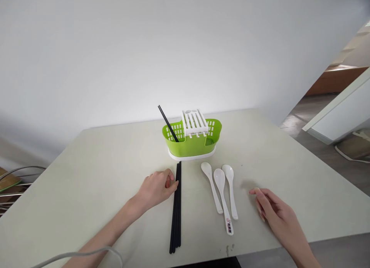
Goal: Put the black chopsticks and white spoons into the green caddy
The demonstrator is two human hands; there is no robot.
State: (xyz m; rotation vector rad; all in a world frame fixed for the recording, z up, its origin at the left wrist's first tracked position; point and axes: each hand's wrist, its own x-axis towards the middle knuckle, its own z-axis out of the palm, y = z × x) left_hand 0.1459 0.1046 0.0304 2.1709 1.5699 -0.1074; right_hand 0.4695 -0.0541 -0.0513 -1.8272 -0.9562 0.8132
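Observation:
My left hand is at the upper part of several black chopsticks, which lie lengthwise on the table. Its fingers are curled, and the thumb tip overlaps the left edge of the bundle in a pinch. How many sticks are between the fingers is hidden. To the right of the bundle rest three white spoons, bowls facing away from me. My right hand hovers over the table right of the spoons, fingers loosely bent, nothing visible in it. Beyond stands a green basket with black chopsticks leaning in its left compartment.
A white slatted rack with small hooks spans the basket's middle, and a white base lies under it. The pale table meets a wall behind. A grey cable crosses my left forearm. Wire shelving stands at far left.

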